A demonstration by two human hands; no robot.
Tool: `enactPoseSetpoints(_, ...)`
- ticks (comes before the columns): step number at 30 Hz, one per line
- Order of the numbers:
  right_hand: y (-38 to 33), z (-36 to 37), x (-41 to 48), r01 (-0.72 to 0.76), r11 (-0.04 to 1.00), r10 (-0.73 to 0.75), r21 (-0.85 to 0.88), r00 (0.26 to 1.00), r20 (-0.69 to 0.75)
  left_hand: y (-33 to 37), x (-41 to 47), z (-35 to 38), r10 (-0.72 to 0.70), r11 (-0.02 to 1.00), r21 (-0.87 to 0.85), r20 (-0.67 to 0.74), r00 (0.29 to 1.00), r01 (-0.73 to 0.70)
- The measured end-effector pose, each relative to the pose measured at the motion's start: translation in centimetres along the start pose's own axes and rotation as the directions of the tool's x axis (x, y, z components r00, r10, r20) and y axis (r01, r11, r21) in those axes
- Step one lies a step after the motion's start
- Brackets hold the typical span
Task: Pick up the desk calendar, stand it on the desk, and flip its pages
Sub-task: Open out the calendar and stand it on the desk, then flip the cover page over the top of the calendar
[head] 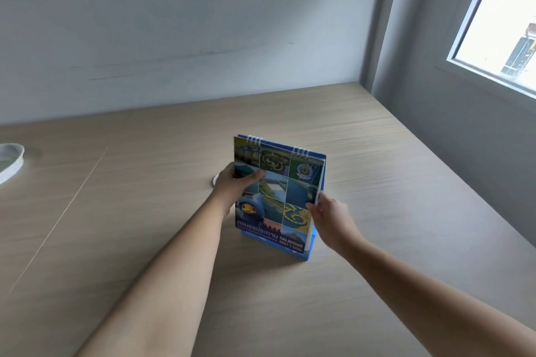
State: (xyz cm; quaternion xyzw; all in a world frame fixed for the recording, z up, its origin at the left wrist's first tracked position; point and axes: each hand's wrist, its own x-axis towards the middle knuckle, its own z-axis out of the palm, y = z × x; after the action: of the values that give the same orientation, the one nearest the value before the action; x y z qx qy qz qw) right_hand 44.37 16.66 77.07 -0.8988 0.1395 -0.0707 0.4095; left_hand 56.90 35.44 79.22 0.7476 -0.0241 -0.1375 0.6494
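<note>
The desk calendar (280,191) stands upright on the wooden desk (377,168), its blue base on the surface and its photo-collage cover facing me, with white spiral rings along the top. My left hand (233,187) grips its left edge, thumb across the cover. My right hand (329,213) pinches the right edge of the cover page near the middle, fingers curled around the page stack. The back of the calendar is hidden.
A small white round object (215,180) lies just behind my left hand. A clear round lid or dish (10,162) sits at the desk's far left edge. A grey wall runs behind the desk, and a window (499,17) is at the right.
</note>
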Motion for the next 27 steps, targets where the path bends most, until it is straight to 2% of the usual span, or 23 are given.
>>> enactPoseSetpoints(3, -0.5, -0.2, 1.7, -0.024, 0.998, 0.023, 0.052, 0.999, 0.035, -1.7, -1.9, -1.6, 0.053, 0.998, 0.051, -0.114, 0.992, -0.047)
enactPoseSetpoints(5, -0.9, 0.0, 2.5, -0.048, 0.995, 0.043, 0.092, 0.998, 0.049, -2.1, -3.1, -2.0, 0.096, 0.987, 0.149, -0.209, 0.973, -0.065)
enactPoseSetpoints(9, -1.0, 0.8, 2.1, -0.064, 0.966, 0.069, 0.25, 0.998, -0.012, -1.2, -4.4, -2.0, 0.191, 0.949, 0.299, -0.3, 0.935, -0.098)
enactPoseSetpoints(15, -0.5, 1.4, -0.1, -0.002, 0.974, 0.01, 0.227, 0.999, -0.035, 0.2, -5.1, -1.1, 0.204, 0.913, 0.404, -0.312, 0.928, -0.065)
enactPoseSetpoints(19, -0.8, 1.3, -0.8, 0.027, 0.988, -0.021, 0.152, 0.999, -0.045, 0.9, -4.9, -0.5, 0.185, 0.901, 0.433, -0.325, 0.927, -0.028)
enactPoseSetpoints(27, -0.8, 1.0, -1.5, 0.0, 0.995, 0.003, 0.098, 0.999, -0.038, 1.1, -4.7, -0.3, 0.179, 0.891, 0.453, -0.308, 0.934, -0.021)
